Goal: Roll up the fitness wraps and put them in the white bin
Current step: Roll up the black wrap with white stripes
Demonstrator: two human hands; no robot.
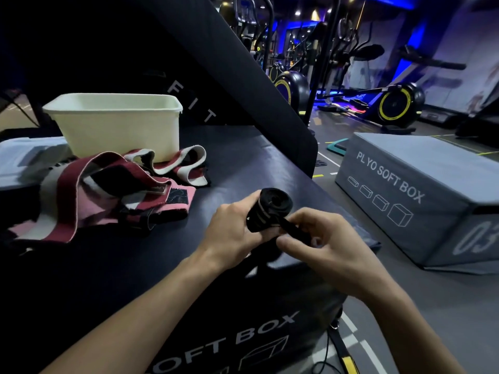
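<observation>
A black fitness wrap [270, 209], rolled into a thick cylinder with pale stripes, is held above the black soft box [135, 265]. My left hand [232, 228] grips the roll from the left. My right hand [321, 238] pinches the wrap's loose black tail just right of the roll. A pile of unrolled wraps [108, 190], maroon, pink, white and black, lies to the left on the box top. Behind the pile stands the white bin [118, 125], its inside hidden from here.
A grey plyo soft box [405, 190] sits on the floor to the right. A black slanted pad [243, 76] rises behind the bin. Exercise bikes [397, 103] stand at the back. A pale folded item [24, 160] lies at the far left.
</observation>
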